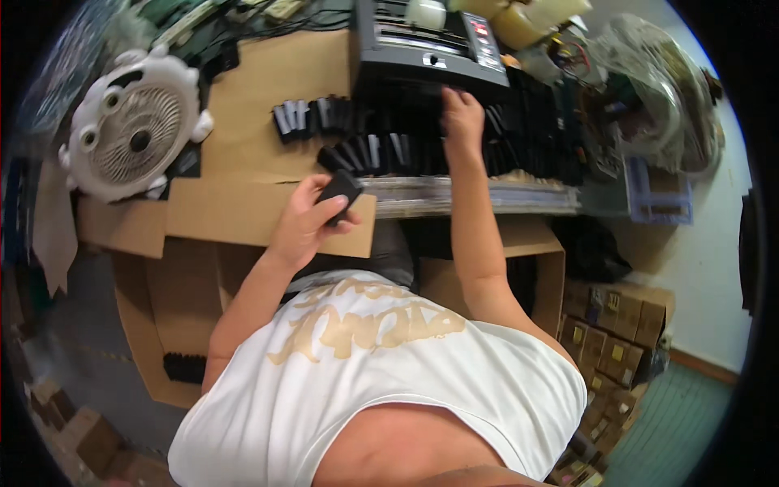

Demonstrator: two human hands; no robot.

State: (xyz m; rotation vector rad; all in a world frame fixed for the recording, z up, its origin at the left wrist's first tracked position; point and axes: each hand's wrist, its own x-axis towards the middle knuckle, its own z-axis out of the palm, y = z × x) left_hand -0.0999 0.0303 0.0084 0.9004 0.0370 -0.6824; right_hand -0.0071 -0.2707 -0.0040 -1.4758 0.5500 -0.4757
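Observation:
My left hand is closed around a small black rectangular block, held over the cardboard flap at the table's front edge. Farther off, my right hand reaches to the front of a dark grey machine with a white roll on top. Its fingers are curled together just below the machine's front; what they hold, if anything, is too dark to see. Between my hands, a row of black blocks stands on the table. Behind it is another group of similar blocks, some showing light faces.
A white animal-shaped fan stands at the left on the cardboard-covered table. Open cartons sit below the front edge. At the right are a blue plastic basket, plastic-wrapped items and stacked boxes on the floor.

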